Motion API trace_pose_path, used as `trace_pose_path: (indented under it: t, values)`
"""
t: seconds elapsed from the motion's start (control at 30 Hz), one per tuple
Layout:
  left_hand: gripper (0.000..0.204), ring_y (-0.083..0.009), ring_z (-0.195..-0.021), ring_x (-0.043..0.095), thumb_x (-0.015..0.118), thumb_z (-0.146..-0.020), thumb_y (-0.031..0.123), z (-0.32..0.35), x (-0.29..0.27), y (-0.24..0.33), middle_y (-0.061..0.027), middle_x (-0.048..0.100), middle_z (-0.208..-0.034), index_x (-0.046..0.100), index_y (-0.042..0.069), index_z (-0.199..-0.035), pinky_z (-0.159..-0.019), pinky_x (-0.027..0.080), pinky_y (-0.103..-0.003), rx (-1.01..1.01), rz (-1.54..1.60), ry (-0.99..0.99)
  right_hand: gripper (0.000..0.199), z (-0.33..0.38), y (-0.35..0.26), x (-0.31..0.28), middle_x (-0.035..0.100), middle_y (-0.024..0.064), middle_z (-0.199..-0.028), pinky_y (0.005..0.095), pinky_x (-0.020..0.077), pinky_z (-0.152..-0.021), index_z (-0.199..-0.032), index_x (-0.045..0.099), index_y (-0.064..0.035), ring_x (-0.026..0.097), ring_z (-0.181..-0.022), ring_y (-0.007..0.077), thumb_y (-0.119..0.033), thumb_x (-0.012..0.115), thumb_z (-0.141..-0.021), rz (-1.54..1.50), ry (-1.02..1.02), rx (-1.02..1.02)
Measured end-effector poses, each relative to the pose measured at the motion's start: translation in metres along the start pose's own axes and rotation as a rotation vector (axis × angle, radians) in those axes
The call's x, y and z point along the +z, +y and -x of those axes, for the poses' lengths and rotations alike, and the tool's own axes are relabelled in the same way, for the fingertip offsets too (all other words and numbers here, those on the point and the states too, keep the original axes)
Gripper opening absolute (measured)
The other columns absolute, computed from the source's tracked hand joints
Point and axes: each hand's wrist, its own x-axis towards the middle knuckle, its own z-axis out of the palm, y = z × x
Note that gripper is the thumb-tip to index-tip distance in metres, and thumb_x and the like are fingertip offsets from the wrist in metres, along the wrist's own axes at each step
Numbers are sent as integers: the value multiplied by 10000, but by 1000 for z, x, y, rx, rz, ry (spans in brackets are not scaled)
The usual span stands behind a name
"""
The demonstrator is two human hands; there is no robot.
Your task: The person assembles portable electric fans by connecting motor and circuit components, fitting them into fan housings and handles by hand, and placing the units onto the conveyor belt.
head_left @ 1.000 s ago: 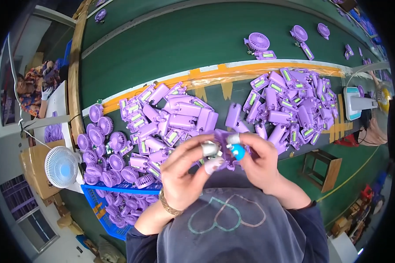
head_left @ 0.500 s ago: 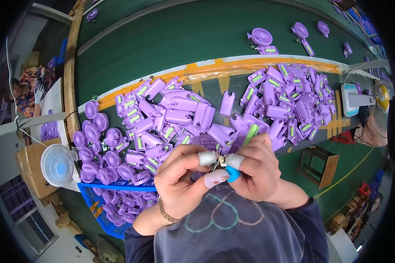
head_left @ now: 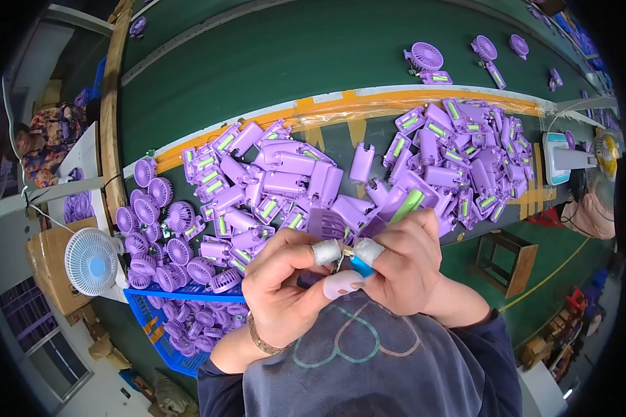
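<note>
In front of my chest, my left hand (head_left: 285, 281) is closed in a pinch, with wrapped or covered fingertips. Behind its fingers shows a purple fan head (head_left: 325, 224), apparently held by this hand. My right hand (head_left: 405, 260) is closed too, with a purple handle shell (head_left: 395, 208) rising behind its fingers. A bright green cylindrical battery (head_left: 408, 203) lies in that shell. Both sets of fingertips meet at a small pale connector piece (head_left: 347, 251); its exact form is mostly hidden. A blue cover (head_left: 361, 266) shows at my right thumb.
Piles of purple handle shells (head_left: 285, 182) and fan heads (head_left: 179, 217) cover the bench. A blue crate (head_left: 161, 347) of fan heads stands at lower left, near a white fan (head_left: 92, 260). Beyond the taped edge, a green belt (head_left: 271, 69) carries fans. A person (head_left: 49, 146) sits far left.
My fingertips have shifted slightly around the connector, the right thumb turning inward. The handle shell has tilted a little. Fans on the belt have moved right. The other person's gloved hand has dropped from sight.
</note>
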Motion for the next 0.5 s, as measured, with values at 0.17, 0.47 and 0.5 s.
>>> trace_pose_path:
  t: [0.17,0.47,0.5]
  values:
    - [270,-82,-654,539,758,-661,41,-5,-4,-3,-62,546,-827,595,-32,-863,-555,440,-197,-130,105,37,193,-2,14,8,573,105,-692,332,393,-529,-810,542,9,545,-555,236,30,623,-635,-253,-78,105]
    - [248,-73,-678,542,733,-690,23,-21,-15,-14,-54,542,-861,597,-21,-892,-594,457,-195,-164,137,-32,169,-11,28,21,590,107,-693,336,434,-537,-805,551,-9,562,-573,243,95,588,-677,-410,-119,178]
    - [240,-74,-696,550,722,-708,35,-27,-18,-19,-52,557,-871,596,-18,-904,-604,460,-195,-225,128,-42,177,-11,35,27,584,107,-697,333,432,-531,-809,552,-10,557,-573,246,97,587,-673,-368,-136,190]
